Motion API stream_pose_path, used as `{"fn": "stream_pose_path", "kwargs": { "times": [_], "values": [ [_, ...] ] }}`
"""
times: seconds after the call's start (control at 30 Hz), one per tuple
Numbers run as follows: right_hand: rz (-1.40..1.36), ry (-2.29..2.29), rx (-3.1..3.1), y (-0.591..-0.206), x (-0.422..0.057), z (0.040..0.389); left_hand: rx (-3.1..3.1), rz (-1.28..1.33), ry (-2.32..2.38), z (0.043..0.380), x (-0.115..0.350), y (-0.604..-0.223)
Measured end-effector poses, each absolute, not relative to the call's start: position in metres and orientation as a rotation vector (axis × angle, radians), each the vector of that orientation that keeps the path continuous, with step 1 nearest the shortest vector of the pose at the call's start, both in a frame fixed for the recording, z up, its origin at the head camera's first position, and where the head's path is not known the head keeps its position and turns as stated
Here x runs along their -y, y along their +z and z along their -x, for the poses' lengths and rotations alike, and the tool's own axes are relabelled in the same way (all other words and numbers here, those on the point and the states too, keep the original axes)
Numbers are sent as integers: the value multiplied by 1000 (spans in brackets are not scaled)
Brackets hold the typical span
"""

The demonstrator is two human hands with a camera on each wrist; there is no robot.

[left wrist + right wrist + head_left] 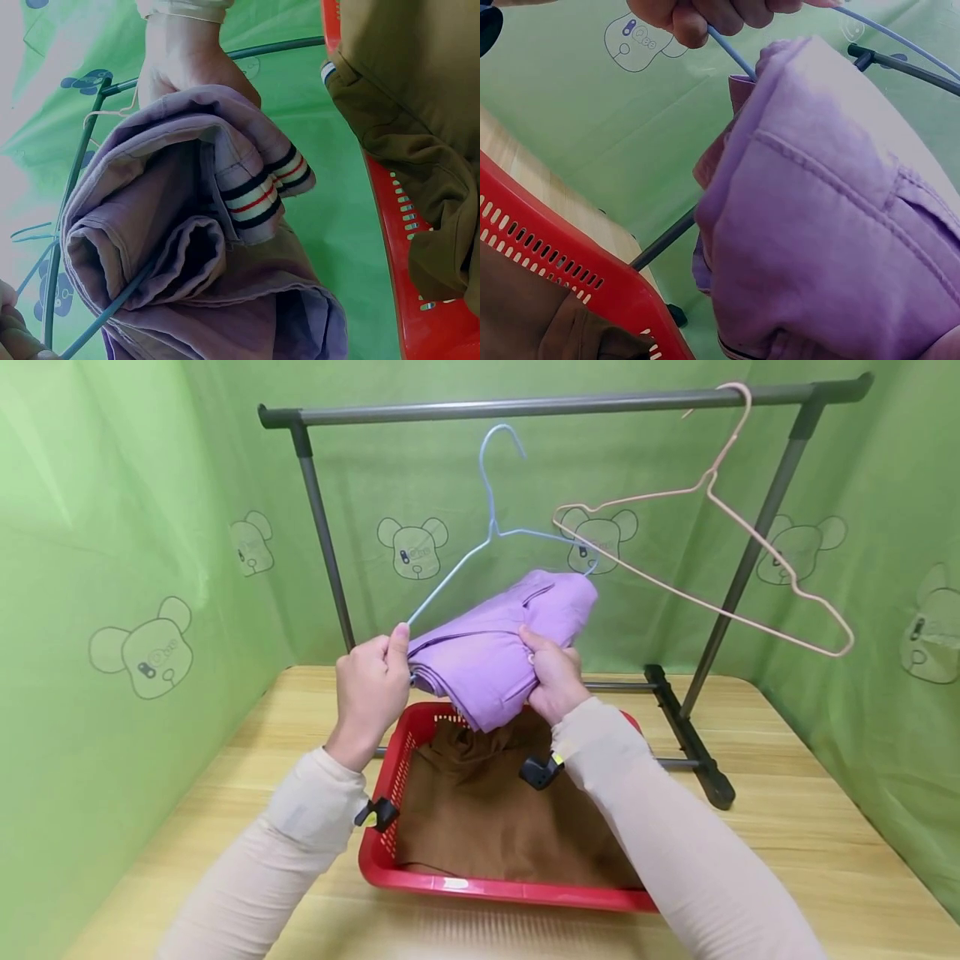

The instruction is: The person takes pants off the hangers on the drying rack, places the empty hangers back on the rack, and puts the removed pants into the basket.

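Purple trousers (480, 672), folded into a bundle, hang over the lower wire of a blue hanger (492, 529). My left hand (371, 685) grips the hanger's left corner, with the hook pointing up. On the bundle's right side, my right hand (555, 677) pinches the cloth, thumb on the near face and the other fingers mostly hidden. In the left wrist view the hanger wire (105, 319) passes into the rolled folds, beside a striped trim (251, 201). A pocket seam on the purple cloth (817, 225) shows in the right wrist view.
Below the hands, a red basket (517, 893) holds a brown garment (495, 814). Behind stands a grey clothes rack (525, 407), with a pink hanger (708, 474) hooked at the bar's right. Green cloth walls (75, 527) surround the wooden table (247, 777).
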State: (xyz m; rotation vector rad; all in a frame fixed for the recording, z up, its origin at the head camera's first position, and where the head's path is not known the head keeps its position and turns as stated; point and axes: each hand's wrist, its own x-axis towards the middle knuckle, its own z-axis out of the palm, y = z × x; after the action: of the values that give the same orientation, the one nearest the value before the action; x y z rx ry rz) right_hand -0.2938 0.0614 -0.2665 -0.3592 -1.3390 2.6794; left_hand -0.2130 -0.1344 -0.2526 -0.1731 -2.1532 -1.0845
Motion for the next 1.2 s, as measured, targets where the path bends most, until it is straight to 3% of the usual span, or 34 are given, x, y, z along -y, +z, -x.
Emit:
{"fn": "stream_pose_path", "kwargs": {
  "times": [0.43, 1.2],
  "values": [
    [462, 2436, 1543, -263, -61, 288, 2114, 268, -895, 212, 129, -259],
    [523, 2701, 1256, -251, -62, 289, 2220, 248, -913, 219, 133, -264]
  ]
}}
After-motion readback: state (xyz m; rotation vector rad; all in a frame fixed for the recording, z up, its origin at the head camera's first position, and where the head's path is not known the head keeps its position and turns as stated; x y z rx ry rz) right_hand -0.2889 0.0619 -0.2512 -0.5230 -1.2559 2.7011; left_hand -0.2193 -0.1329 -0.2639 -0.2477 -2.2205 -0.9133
